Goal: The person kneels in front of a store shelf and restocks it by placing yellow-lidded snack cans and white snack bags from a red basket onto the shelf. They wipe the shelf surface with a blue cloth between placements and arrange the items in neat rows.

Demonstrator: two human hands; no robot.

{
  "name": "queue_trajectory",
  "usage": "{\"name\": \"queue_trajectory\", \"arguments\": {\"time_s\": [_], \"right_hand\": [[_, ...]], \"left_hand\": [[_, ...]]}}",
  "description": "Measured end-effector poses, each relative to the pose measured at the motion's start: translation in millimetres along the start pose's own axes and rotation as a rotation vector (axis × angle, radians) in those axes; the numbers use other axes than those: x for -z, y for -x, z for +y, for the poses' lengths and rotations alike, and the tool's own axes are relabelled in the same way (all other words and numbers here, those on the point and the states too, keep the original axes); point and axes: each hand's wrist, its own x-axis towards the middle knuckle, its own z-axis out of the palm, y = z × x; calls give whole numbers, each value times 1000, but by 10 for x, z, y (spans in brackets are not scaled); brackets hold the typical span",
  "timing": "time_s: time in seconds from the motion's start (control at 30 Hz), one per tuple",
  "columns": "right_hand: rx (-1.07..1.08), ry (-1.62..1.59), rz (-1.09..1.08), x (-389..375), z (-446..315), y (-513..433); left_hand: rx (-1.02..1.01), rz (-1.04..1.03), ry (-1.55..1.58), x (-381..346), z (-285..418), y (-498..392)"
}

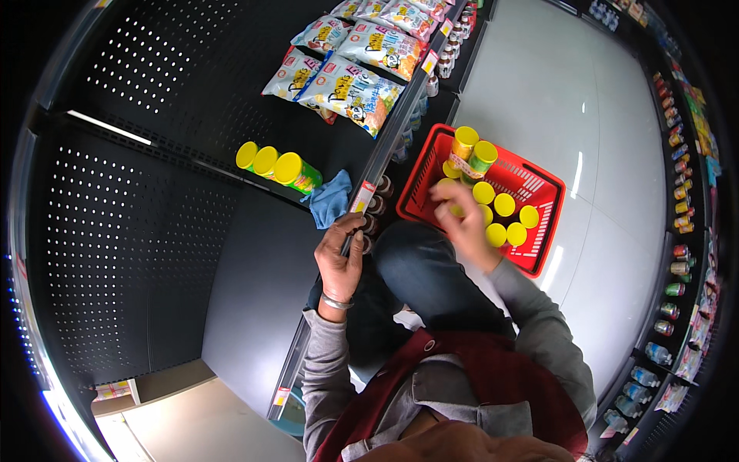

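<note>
My left hand (pixel 339 260) grips the front edge of the black metal shelf (pixel 369 180), its thumb on the near side and its fingers over the rail. A crumpled blue cloth (pixel 330 199) lies on the shelf just past it. Blurred by motion, my right hand (pixel 465 222) hovers over the red plastic shopping basket (pixel 422 167) with fingers apart and nothing visibly held. Several yellow-lidded canisters (pixel 504 205) stand in the basket under and around it. Two taller-looking ones, an orange canister (pixel 463 144) and a green canister (pixel 482 159), have a printed band around them.
Three yellow-lidded green canisters (pixel 297 172) form a row on the shelf. Bagged snacks (pixel 352 95) lie farther along it. Bottles (pixel 445 60) stand on a lower shelf. The basket rests on the tiled floor (pixel 577 144), near my knee (pixel 415 260). Stocked shelves (pixel 681 202) line the right.
</note>
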Motion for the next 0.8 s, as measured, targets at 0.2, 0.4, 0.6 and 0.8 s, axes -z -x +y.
{"name": "queue_trajectory", "arguments": {"time_s": [0.2, 0.4, 0.6, 0.8], "right_hand": [[-343, 817, 433, 1248, 2114, -524], [-304, 360, 370, 1283, 2908, -713], [-361, 368, 416, 1212, 2774, -871], [-152, 303, 458, 1149, 1781, -795]], "left_hand": [[-140, -29, -162, -90, -96, -44], [-175, -69, -241, -131, -273, -46], [-161, -57, -256, -225, -408, -16], [-169, -52, -275, -245, -462, 2]]}}
